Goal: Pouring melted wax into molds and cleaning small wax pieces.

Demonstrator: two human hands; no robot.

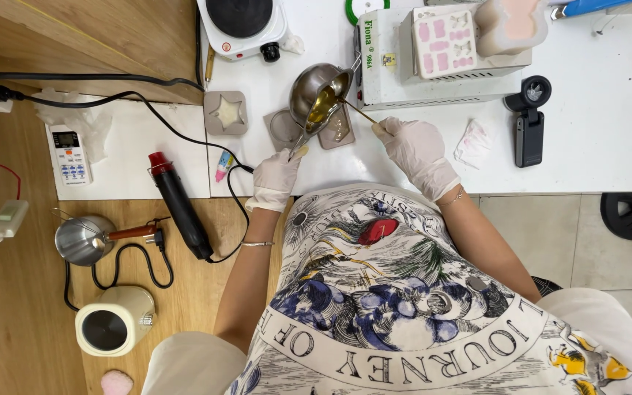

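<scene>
My left hand (pixel 275 178), in a thin white glove, is closed around the handle of a small steel pouring pot (pixel 317 93). The pot is held off the white table (pixel 594 95), tilted, with its open mouth turned toward my right and toward the camera. Its long axis runs from the handle end at my left palm up and away to the rounded bowl, a diagonal across the table edge. The steel is smooth and bright; an amber, translucent liquid lies pooled against the lower lip.

My right hand (pixel 412 146), gloved alike, pinches a thin stick (pixel 360 113) between its fingertips. The stick is straight and slender and points from that hand up and left into the pot's mouth, its tip in the liquid.

Beneath the pot lie two grey moulds: a rounded one (pixel 284 129) and a rectangular one (pixel 338 132), both partly hidden. To their left sits a square grey mould with a pale star-shaped cavity (pixel 227 113).

Further away on the table stand a white hot plate with a black disc (pixel 241 23) and a white box-shaped appliance (pixel 396 73) carrying pink moulds (pixel 444 42). On the wooden surface to my left lie a black heat gun with a red nozzle (pixel 179 203), a second steel pot with a wooden handle (pixel 85 239) and a cream cup-shaped heater (pixel 115 320).
</scene>
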